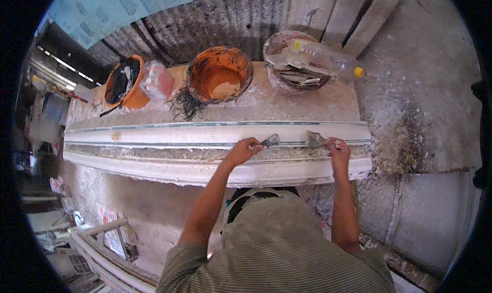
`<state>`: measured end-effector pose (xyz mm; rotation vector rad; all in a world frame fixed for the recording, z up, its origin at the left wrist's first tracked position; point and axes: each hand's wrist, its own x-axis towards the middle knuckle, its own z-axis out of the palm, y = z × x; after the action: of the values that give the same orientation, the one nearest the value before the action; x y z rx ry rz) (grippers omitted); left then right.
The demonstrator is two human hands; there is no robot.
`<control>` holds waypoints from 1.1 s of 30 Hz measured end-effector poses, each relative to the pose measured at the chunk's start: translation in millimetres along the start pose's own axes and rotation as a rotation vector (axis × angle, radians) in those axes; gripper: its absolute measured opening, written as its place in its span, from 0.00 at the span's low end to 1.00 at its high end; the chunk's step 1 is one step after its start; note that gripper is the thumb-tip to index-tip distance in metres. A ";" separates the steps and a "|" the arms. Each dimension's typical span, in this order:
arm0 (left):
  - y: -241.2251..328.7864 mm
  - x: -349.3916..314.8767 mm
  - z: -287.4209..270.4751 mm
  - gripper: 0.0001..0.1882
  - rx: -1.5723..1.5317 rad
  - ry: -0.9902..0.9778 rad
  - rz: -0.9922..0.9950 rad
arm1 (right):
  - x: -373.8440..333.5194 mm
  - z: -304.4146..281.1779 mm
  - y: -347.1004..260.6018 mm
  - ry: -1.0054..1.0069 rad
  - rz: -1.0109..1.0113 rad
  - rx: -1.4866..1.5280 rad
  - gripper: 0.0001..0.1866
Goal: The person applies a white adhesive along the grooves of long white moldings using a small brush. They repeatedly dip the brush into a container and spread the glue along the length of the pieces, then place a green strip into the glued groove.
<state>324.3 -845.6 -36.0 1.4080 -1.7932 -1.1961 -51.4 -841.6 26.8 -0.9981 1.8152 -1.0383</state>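
I count two of my hands, left hand (245, 150) and right hand (338, 150), with two tools (272, 140) (315, 138), one in each. Two white mouldings (179, 134) (154, 169) stretch from nine to three o'clock. Past them stand two orange buckets (136, 94) (208, 77), at ten and eleven o'clock, one jug (156, 80) between, and one bowl (278, 48) at one.

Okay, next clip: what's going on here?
A person's left hand grips a small flat tool and the right hand a wider flat-ended tool. Both tool ends are over the farther of two long white strips; contact is hard to judge. Beyond stand an orange bucket and a basin with a clear bottle lying over it.
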 end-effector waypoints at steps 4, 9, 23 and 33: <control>23.8 -33.6 26.6 0.20 -0.721 0.048 -0.395 | 24.1 56.5 -2.5 -0.236 0.073 0.401 0.27; 59.4 -33.0 34.0 0.27 -0.796 0.134 -0.393 | 5.5 118.0 -13.9 -0.452 0.074 -0.160 0.36; 40.3 46.3 80.5 0.47 0.607 -0.131 -0.136 | 14.5 -135.5 97.7 0.332 0.064 -0.188 0.20; 40.4 57.6 86.6 0.57 0.836 -0.327 -0.302 | 95.6 -258.3 84.7 0.380 -0.026 -0.715 0.13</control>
<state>216.2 -872.2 -44.1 2.0869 -2.5521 -0.8624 -338.9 -826.8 14.4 -1.2923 2.5870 -0.6109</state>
